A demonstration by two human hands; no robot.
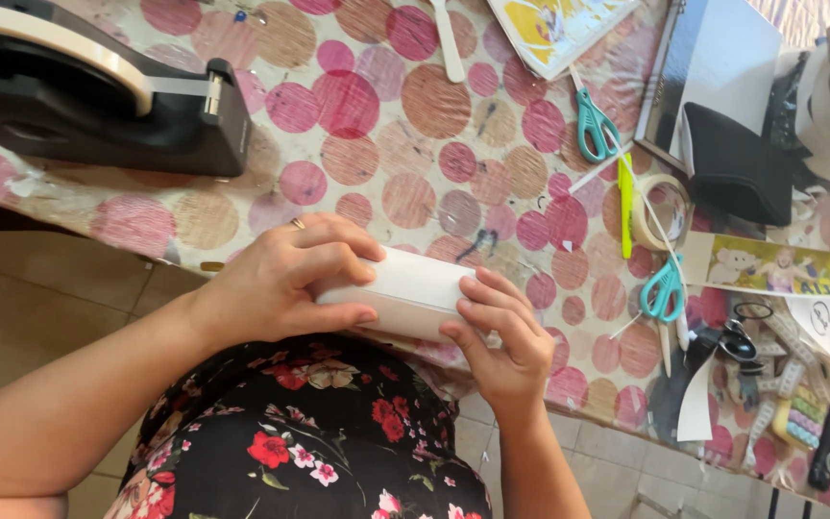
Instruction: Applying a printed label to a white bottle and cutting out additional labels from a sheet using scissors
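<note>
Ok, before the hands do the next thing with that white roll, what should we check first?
1. Left hand grips the white roll: ok.
2. Right hand touches its other end: ok.
3. Roll rests at the table edge: cannot tell.
4. Black tape dispenser on the table: ok.
5. Teal scissors lie away from both hands: ok.

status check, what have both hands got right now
Left hand and right hand both gripping white box, one at each end. Held at table edge. Tape dispenser apart, nothing blocking.
</note>
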